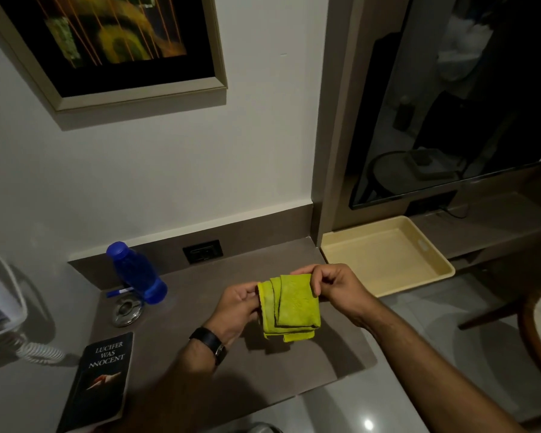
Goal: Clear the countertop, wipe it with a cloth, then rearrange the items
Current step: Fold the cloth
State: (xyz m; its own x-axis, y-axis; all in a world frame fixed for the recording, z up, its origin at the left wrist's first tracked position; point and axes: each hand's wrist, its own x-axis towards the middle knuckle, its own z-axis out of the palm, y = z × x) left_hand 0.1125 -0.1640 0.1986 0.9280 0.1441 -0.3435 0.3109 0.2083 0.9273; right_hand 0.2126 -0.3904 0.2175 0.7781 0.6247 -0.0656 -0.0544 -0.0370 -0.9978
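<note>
A folded yellow-green cloth (pixel 291 306) hangs above the brown countertop (pixel 310 364), held by its top edge. My left hand (pixel 236 304) pinches its left corner and my right hand (pixel 328 284) pinches its right corner. A blue bottle (pixel 136 273) stands on the counter at the back left, with a blue pen (pixel 119 292) lying beside it and a round metal ashtray (pixel 127 311) in front. A black book (pixel 99 379) lies at the counter's near left edge.
An empty cream tray (pixel 431 260) rests on the right of the counter below a wall television (pixel 450 98). A wall socket (pixel 202 251) sits in the backsplash. A white appliance with a coiled cord (pixel 0 295) stands far left. A round chair edge (pixel 537 326) shows at right.
</note>
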